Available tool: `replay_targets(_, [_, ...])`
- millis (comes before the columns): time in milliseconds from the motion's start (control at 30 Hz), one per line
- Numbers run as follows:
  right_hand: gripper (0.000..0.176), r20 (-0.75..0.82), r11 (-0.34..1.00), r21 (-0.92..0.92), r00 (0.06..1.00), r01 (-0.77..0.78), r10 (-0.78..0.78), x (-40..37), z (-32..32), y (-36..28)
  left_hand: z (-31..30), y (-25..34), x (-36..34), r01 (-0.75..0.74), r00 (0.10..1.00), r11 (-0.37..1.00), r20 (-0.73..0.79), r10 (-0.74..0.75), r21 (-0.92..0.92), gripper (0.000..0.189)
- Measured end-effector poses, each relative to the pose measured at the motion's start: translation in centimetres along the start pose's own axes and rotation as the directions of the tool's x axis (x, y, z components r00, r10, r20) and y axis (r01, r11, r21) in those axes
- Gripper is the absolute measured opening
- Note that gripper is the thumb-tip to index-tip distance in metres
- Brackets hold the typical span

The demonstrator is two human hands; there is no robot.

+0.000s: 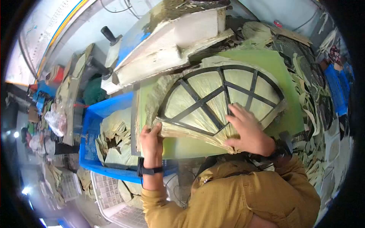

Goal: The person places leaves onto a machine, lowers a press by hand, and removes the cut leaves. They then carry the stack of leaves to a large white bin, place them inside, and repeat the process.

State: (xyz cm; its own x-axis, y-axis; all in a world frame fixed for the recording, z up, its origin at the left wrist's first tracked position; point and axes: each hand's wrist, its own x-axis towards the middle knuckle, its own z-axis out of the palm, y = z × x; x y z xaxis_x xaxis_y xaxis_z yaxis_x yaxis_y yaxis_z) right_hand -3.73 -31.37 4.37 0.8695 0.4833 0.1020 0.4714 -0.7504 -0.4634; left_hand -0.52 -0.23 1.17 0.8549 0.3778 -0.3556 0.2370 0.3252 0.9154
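A black fan-shaped frame with crossing bars (206, 102) lies flat on a stack of pale green, dried, pleated leaves (194, 84). The leaves spread wide at the far side and narrow to a gathered point near my body. My left hand (151, 140) pinches the left edge of the leaf stack, close to the frame's left corner. Resting near the narrow end, my right hand (249, 131) has its fingers stretched and apart, touching the frame and the leaves. Under everything is a yellow-green board (287, 102).
A whitish machine block (171, 43) with black handles (100, 68) stands just beyond the leaves. To the left, a blue crate (108, 171) holds more leaves, beside a white basket (110, 190). Leaf offcuts (311, 102) pile up on the right.
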Motion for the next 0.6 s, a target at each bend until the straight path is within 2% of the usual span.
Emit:
replay_targets(33, [0.084, 0.023, 0.999, 0.045, 0.999, 0.022, -0.023, -0.1, -0.4, -0.6, 0.4, 0.2, -0.3, -0.154, 0.986, 0.987, 0.061, 0.157, -0.055, 0.011])
replay_targets(67, [0.101, 0.040, 0.991, 0.121, 0.997, 0.064, -0.069, 0.0, -0.4, -1.3, 1.1, 0.7, -1.3, -0.268, 0.961, 0.963, 0.083, 0.265, 0.027, 0.013])
replay_targets(100, [0.108, -0.017, 0.974, 0.204, 0.995, 0.097, -0.096, 0.2, -0.7, -2.1, 2.6, 2.6, -3.3, -0.379, 0.923, 0.920, 0.116, 0.367, 0.102, 0.014])
replay_targets(133, [0.110, -0.119, 0.971, 0.203, 0.987, 0.127, -0.104, 0.6, -0.8, -2.7, 3.0, 3.4, -4.3, -0.548, 0.835, 0.797, 0.211, 0.507, 0.254, 0.019])
replay_targets(167, [0.111, -0.220, 0.968, 0.195, 0.969, 0.160, -0.115, 1.2, -0.9, -3.3, 3.6, 4.2, -5.2, -0.696, 0.718, 0.616, 0.326, 0.615, 0.370, 0.023])
replay_targets(200, [0.110, -0.273, 0.964, 0.233, 0.960, 0.131, -0.065, 2.0, -1.4, -4.2, 4.9, 5.3, -6.3, -0.853, 0.520, 0.403, 0.489, 0.700, 0.331, 0.026])
replay_targets(233, [0.093, -0.337, 0.964, 0.226, 0.940, 0.140, -0.057, 2.6, -1.9, -5.0, 6.6, 6.1, -7.5, -0.955, 0.287, 0.166, 0.628, 0.724, 0.245, 0.029])
replay_targets(300, [0.079, -0.419, 0.930, 0.300, 0.905, 0.214, -0.073, 3.1, -1.4, -4.9, 9.0, 7.0, -10.2, -0.988, 0.092, -0.082, 0.922, 0.377, 0.132, 0.029])
replay_targets(367, [0.067, -0.404, 0.840, 0.419, 0.899, 0.345, -0.167, 1.8, -2.5, -4.0, 10.5, 7.3, -12.5, -0.979, -0.006, -0.195, 0.957, 0.290, 0.053, 0.031])
replay_targets(400, [0.061, -0.347, 0.775, 0.519, 0.918, 0.360, -0.194, 0.9, -3.4, -3.7, 10.8, 7.5, -13.3, -0.983, 0.002, -0.176, 0.970, 0.244, 0.046, 0.034])
replay_targets(433, [0.059, -0.167, 0.663, 0.707, 0.969, 0.248, -0.184, 0.0, -4.6, -3.6, 11.1, 7.0, -13.9, -0.983, -0.021, -0.182, 0.971, 0.238, 0.023, 0.034])
replay_targets(467, [0.059, -0.191, 0.668, 0.700, 0.967, 0.253, -0.166, -0.9, -4.6, -2.8, 11.5, 6.2, -14.4, -0.985, -0.113, -0.163, 0.936, 0.333, -0.061, 0.034])
replay_targets(500, [0.056, -0.197, 0.509, 0.810, 0.952, 0.292, -0.232, -1.8, -4.1, -1.8, 11.9, 5.7, -15.2, -0.978, -0.196, -0.143, 0.885, 0.422, -0.149, 0.034])
replay_targets(533, [0.053, -0.215, 0.328, 0.892, 0.930, 0.312, -0.299, -3.1, -4.1, -1.2, 12.2, 5.5, -16.1, -0.977, -0.213, -0.089, 0.868, 0.448, -0.194, 0.031])
replay_targets(567, [0.053, -0.232, 0.332, 0.886, 0.930, 0.323, -0.286, -4.7, -4.7, -0.8, 13.0, 5.3, -17.0, -0.973, -0.232, -0.092, 0.869, 0.438, -0.213, 0.031])
replay_targets(600, [0.048, -0.061, 0.216, 0.969, 0.962, 0.121, -0.265, -6.4, -5.9, -0.8, 14.2, 5.2, -18.0, -0.967, -0.226, 0.009, 0.872, 0.434, -0.255, 0.029])
